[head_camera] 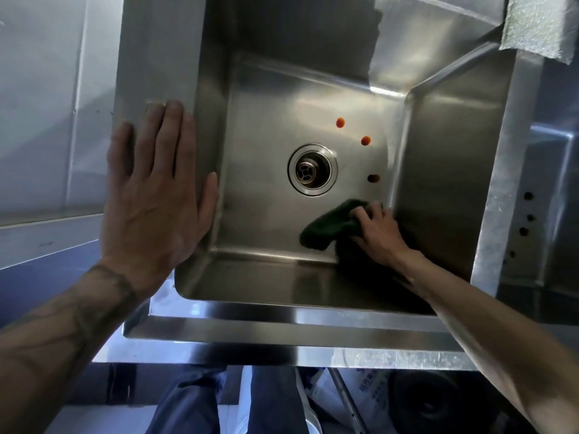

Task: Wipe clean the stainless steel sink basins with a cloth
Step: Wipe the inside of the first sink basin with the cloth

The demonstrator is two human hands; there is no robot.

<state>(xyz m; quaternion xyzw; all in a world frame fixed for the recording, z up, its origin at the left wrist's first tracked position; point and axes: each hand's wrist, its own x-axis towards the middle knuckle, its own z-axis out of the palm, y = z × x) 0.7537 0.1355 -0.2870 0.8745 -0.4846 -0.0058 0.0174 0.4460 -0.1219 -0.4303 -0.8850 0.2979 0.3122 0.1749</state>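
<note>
A deep stainless steel sink basin (269, 108) fills the view, with a round drain (312, 170) in the middle of its floor. My right hand (377, 231) is down in the basin and grips a dark green cloth (329, 225), pressing it on the floor near the front right corner. Three reddish-brown spots lie on the floor right of the drain: two orange ones (340, 122) (365, 140) and a darker one (373, 178) just above the cloth. My left hand (153, 189) rests flat, fingers straight, on the basin's left rim.
A second steel basin (557, 189) lies beyond the right rim, whose outer side has several small holes (528, 195). A pale foam pad (539, 23) sits at the back right corner. A grey wall panel (40, 104) stands to the left. My legs and some bags show below the front edge.
</note>
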